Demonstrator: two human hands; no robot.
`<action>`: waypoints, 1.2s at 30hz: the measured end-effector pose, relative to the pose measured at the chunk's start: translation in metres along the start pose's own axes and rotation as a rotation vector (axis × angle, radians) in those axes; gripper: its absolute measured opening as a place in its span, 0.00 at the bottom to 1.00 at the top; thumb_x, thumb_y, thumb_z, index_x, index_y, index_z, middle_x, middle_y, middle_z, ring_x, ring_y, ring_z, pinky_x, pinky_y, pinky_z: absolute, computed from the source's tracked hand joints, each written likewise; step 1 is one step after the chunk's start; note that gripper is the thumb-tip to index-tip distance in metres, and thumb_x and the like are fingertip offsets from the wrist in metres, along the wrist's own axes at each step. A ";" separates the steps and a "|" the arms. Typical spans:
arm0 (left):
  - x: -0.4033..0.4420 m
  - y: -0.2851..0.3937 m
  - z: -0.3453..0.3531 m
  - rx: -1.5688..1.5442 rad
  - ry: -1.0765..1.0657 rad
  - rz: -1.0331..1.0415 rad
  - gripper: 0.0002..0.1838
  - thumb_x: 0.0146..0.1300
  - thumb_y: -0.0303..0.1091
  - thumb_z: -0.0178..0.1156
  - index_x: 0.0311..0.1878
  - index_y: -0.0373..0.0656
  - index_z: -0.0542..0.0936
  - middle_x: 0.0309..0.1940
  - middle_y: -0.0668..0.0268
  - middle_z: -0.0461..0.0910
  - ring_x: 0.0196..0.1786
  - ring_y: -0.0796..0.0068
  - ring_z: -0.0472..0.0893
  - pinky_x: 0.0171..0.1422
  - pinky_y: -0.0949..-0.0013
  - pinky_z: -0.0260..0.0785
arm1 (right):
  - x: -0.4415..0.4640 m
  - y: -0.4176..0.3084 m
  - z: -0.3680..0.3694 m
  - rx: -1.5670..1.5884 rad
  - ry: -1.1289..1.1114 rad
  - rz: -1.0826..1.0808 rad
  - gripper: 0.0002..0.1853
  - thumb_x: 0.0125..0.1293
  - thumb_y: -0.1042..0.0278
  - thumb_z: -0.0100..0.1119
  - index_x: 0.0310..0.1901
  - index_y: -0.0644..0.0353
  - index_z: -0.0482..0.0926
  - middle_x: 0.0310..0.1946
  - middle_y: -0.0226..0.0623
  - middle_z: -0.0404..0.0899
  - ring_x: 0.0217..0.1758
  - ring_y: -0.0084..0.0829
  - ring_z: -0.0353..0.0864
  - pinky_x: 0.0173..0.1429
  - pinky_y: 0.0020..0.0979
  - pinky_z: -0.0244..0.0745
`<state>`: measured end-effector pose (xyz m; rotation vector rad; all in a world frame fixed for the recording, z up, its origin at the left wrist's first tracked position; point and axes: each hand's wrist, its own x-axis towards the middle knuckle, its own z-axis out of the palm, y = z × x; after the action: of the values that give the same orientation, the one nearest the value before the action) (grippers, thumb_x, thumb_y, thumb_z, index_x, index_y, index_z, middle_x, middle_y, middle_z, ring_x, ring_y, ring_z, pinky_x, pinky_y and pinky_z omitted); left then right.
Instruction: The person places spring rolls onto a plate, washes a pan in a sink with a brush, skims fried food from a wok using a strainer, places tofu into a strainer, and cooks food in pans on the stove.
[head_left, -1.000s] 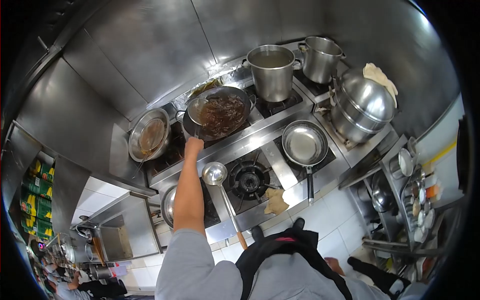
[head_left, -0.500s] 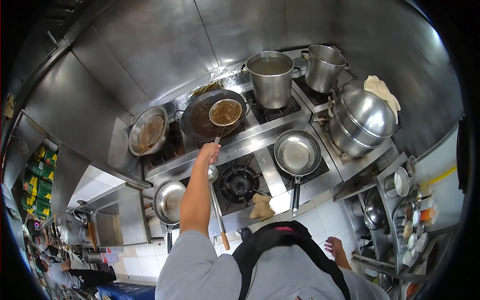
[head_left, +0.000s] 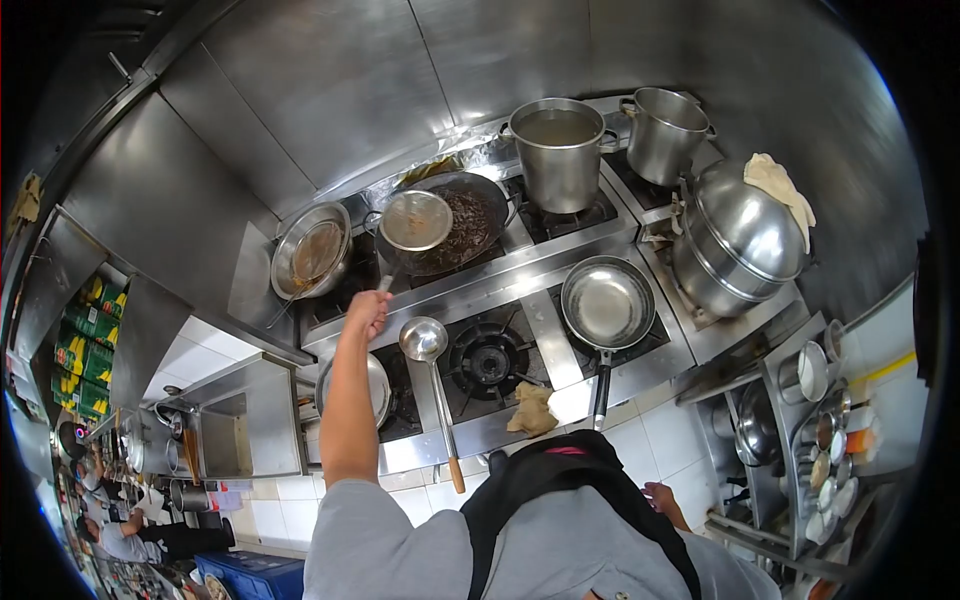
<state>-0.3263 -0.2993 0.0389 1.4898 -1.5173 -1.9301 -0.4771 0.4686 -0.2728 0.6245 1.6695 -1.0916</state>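
Observation:
My left hand (head_left: 369, 312) is closed around the handle of a round mesh strainer (head_left: 416, 221). The strainer is over the left part of a dark wok (head_left: 500, 195) on the back burner, with a few brown bits on its mesh. Dark brown, shredded-looking food (head_left: 466, 228) shows in the wok beside it. A ladle (head_left: 425, 340) with a wooden handle end lies across the front stove, right of my left forearm. My right hand (head_left: 663, 496) hangs low beside my body, fingers partly visible and loosely apart, with nothing seen in it.
A metal bowl with another strainer (head_left: 316, 255) stands left of the wok. Stockpots (head_left: 560, 170) and a domed steamer (head_left: 735, 235) are at the right. A frying pan (head_left: 607, 305) and a cloth (head_left: 533, 410) lie on the front stove. Another person (head_left: 130, 540) is far left.
My left hand has moved left and slightly nearer, carrying the strainer from the wok's right side to its left. The dark food now shows. My view has shifted slightly.

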 end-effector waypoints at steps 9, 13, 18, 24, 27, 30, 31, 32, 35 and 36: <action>0.029 0.024 0.010 1.105 0.655 0.257 0.16 0.60 0.38 0.54 0.45 0.37 0.79 0.49 0.46 0.81 0.55 0.49 0.80 0.59 0.52 0.72 | 0.002 0.048 -0.018 -0.442 -0.093 -0.258 0.19 0.70 0.61 0.44 0.59 0.57 0.72 0.52 0.41 0.76 0.45 0.40 0.79 0.45 0.42 0.76; 0.045 0.015 0.029 1.013 0.497 0.212 0.21 0.57 0.37 0.54 0.51 0.33 0.79 0.52 0.42 0.79 0.57 0.47 0.79 0.61 0.54 0.71 | -0.014 0.049 -0.010 -0.086 -0.041 -0.189 0.20 0.70 0.60 0.45 0.60 0.56 0.71 0.54 0.39 0.75 0.47 0.38 0.78 0.48 0.42 0.75; 0.127 -0.024 0.029 0.930 0.428 0.394 0.17 0.54 0.34 0.53 0.39 0.29 0.82 0.36 0.40 0.83 0.43 0.44 0.84 0.48 0.52 0.75 | -0.046 0.044 0.005 -0.154 0.020 -0.166 0.19 0.69 0.60 0.47 0.59 0.55 0.72 0.53 0.38 0.77 0.47 0.38 0.79 0.49 0.42 0.74; 0.116 -0.008 0.062 0.558 0.083 0.190 0.13 0.56 0.33 0.52 0.36 0.35 0.81 0.25 0.52 0.81 0.24 0.59 0.80 0.25 0.57 0.66 | 0.057 0.128 -0.024 -0.089 -0.033 -0.131 0.17 0.70 0.68 0.46 0.58 0.61 0.74 0.52 0.41 0.78 0.57 0.36 0.78 0.51 0.43 0.76; 0.110 -0.009 0.076 0.302 -0.009 0.078 0.08 0.59 0.33 0.50 0.31 0.41 0.77 0.15 0.67 0.69 0.13 0.75 0.63 0.16 0.66 0.48 | 0.007 0.086 -0.009 -0.337 -0.043 -0.197 0.17 0.70 0.66 0.46 0.57 0.60 0.74 0.52 0.40 0.78 0.55 0.37 0.79 0.50 0.43 0.76; 0.095 -0.008 0.086 0.129 -0.084 -0.008 0.07 0.62 0.33 0.48 0.35 0.43 0.74 0.13 0.70 0.64 0.12 0.77 0.58 0.17 0.69 0.45 | -0.011 0.063 0.001 -0.409 -0.051 -0.231 0.17 0.69 0.65 0.47 0.56 0.60 0.74 0.51 0.40 0.78 0.52 0.37 0.79 0.49 0.43 0.76; 0.086 -0.005 0.088 0.074 -0.125 -0.044 0.07 0.63 0.32 0.46 0.37 0.44 0.74 0.13 0.72 0.62 0.11 0.79 0.55 0.17 0.71 0.44 | -0.014 0.058 0.004 -0.429 -0.054 -0.244 0.17 0.69 0.64 0.47 0.56 0.59 0.74 0.51 0.40 0.79 0.52 0.37 0.79 0.49 0.43 0.76; 0.077 -0.003 0.089 0.073 -0.121 -0.045 0.07 0.63 0.32 0.46 0.37 0.44 0.74 0.13 0.72 0.62 0.11 0.79 0.55 0.17 0.71 0.44 | -0.017 0.053 0.006 -0.443 -0.059 -0.257 0.17 0.69 0.64 0.47 0.56 0.59 0.74 0.50 0.40 0.79 0.51 0.38 0.79 0.49 0.43 0.76; 0.058 -0.002 0.087 0.016 -0.213 -0.089 0.08 0.66 0.32 0.44 0.41 0.44 0.72 0.13 0.74 0.60 0.12 0.82 0.54 0.16 0.73 0.44 | -0.013 0.046 0.010 -0.503 -0.067 -0.300 0.17 0.69 0.62 0.47 0.55 0.58 0.74 0.50 0.40 0.79 0.48 0.38 0.79 0.47 0.43 0.76; 0.052 -0.003 0.085 -0.025 -0.228 -0.099 0.08 0.67 0.33 0.45 0.41 0.44 0.72 0.13 0.75 0.60 0.12 0.82 0.54 0.15 0.73 0.44 | -0.014 0.043 0.011 -0.513 -0.067 -0.318 0.17 0.69 0.62 0.47 0.55 0.58 0.74 0.50 0.40 0.79 0.48 0.38 0.79 0.47 0.43 0.76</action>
<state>-0.4178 -0.2882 0.0011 1.3980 -1.5280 -2.2341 -0.4321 0.4798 -0.2769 -0.0075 1.9311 -0.8328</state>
